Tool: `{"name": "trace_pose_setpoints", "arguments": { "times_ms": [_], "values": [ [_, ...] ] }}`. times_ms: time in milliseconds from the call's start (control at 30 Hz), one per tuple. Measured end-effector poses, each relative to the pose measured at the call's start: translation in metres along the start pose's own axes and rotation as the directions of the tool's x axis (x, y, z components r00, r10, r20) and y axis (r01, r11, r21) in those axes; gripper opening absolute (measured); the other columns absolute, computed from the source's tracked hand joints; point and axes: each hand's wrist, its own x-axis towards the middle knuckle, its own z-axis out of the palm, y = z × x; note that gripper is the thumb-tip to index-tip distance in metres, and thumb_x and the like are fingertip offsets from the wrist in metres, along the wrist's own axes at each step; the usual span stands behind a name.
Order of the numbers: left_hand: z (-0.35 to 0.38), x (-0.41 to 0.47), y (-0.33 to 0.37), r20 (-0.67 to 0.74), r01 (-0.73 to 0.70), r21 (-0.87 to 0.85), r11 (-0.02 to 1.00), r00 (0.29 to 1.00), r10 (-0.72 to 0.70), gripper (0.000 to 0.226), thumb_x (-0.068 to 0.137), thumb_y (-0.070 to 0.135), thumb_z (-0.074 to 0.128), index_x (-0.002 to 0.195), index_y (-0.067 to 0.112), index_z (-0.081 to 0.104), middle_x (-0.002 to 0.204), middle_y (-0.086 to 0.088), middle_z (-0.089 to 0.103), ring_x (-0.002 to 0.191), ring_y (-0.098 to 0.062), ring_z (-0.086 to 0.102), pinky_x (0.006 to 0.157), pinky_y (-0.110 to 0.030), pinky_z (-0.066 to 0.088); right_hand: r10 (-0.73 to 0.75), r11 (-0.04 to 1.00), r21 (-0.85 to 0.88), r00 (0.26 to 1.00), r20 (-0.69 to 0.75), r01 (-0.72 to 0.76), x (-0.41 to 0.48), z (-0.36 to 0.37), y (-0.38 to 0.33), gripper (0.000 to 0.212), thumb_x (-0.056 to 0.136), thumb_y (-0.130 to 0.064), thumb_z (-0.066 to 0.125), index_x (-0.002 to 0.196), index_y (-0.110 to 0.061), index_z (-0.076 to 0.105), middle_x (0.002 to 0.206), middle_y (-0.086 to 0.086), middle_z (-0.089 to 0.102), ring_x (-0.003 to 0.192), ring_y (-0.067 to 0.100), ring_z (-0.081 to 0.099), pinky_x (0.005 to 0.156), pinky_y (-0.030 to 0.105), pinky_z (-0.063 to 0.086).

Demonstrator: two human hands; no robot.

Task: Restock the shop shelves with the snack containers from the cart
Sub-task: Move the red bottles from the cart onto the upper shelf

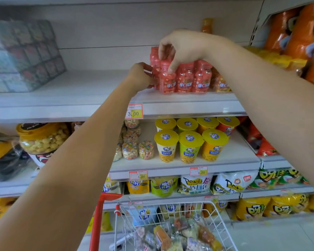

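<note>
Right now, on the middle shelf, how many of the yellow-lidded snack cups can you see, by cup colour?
cream snack cups: 2
green snack cups: 2
orange snack cups: 2
red snack cup: 1
Total: 7 (the back row's cups are partly hidden by the front row)

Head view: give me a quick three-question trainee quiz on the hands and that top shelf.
1. True or false: the red bottles stand on the same shelf as the yellow-lidded cups.
2. The right hand pinches: A) a red bottle's top, B) a chip bag, C) the cart handle.
3. Fill in: the price tag below the left hand reads ___.
Key: 1 false; 2 A; 3 3.00.
</note>
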Motion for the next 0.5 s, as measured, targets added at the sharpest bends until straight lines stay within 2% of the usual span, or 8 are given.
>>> {"name": "trace_pose_setpoints", "arguments": {
  "times_ms": [133, 233, 367, 433, 500],
  "values": [
    [0.002, -0.001, 0.001, -0.017, 0.004, 0.009, 1.0, 1.0, -0.004, 0.034, 0.078, -0.003, 0.071, 0.102, 0.005, 0.047, 0.078, -0.006, 0.059, 0.063, -0.015, 0.059, 0.07, -0.031, 0.055, -0.015, 1.0, 0.008, 0.999, -0.034, 0.015, 0.002, 0.001, 0.002, 0.046, 0.068, -0.022, 0.084, 0.109, -0.013, 0.065, 0.106, 0.001, 0.066, 0.095, 0.015, 0.06, 0.081, 0.025, 0.045],
    [-0.001, -0.003, 0.001, -0.012, 0.021, 0.0, 1.0, 1.0, -0.021, 0.035, 0.078, -0.007, 0.068, 0.106, 0.004, 0.05, 0.079, -0.007, 0.06, 0.063, -0.015, 0.058, 0.072, -0.031, 0.055, -0.008, 0.998, 0.058, 0.998, -0.059, 0.012, 0.005, 0.005, 0.005, 0.042, 0.067, -0.024, 0.085, 0.103, -0.015, 0.066, 0.103, 0.001, 0.068, 0.09, 0.012, 0.061, 0.083, 0.025, 0.047],
    [-0.008, -0.01, 0.003, 0.083, 0.039, 0.04, 0.998, 0.996, -0.042, 0.054, 0.079, -0.009, 0.062, 0.129, 0.003, 0.046, 0.094, -0.005, 0.059, 0.084, -0.018, 0.06, 0.083, -0.034, 0.054, -0.037, 0.995, 0.085, 0.995, -0.09, 0.045, 0.006, 0.008, 0.011, 0.041, 0.069, -0.026, 0.084, 0.104, -0.013, 0.066, 0.1, -0.001, 0.066, 0.089, 0.01, 0.06, 0.082, 0.021, 0.046],
    [-0.011, -0.019, 0.007, 0.184, 0.02, 0.11, 0.994, 0.982, -0.04, 0.059, 0.08, -0.001, 0.065, 0.135, 0.006, 0.042, 0.109, -0.005, 0.06, 0.102, -0.022, 0.059, 0.093, -0.037, 0.051, -0.029, 0.995, 0.092, 0.987, -0.157, 0.044, 0.003, 0.004, 0.02, 0.037, 0.073, -0.035, 0.079, 0.103, -0.016, 0.067, 0.102, -0.004, 0.066, 0.092, 0.01, 0.059, 0.085, 0.022, 0.046],
    [-0.012, -0.025, 0.01, 0.249, -0.007, 0.166, 0.986, 0.968, -0.035, 0.06, 0.081, 0.013, 0.071, 0.135, 0.011, 0.043, 0.117, -0.003, 0.059, 0.111, -0.02, 0.057, 0.098, -0.037, 0.048, 0.014, 0.986, 0.162, 0.964, -0.266, 0.03, -0.005, -0.004, 0.032, 0.029, 0.078, -0.038, 0.075, 0.098, -0.019, 0.067, 0.098, -0.006, 0.067, 0.092, 0.009, 0.06, 0.09, 0.029, 0.048]
  ]
}}
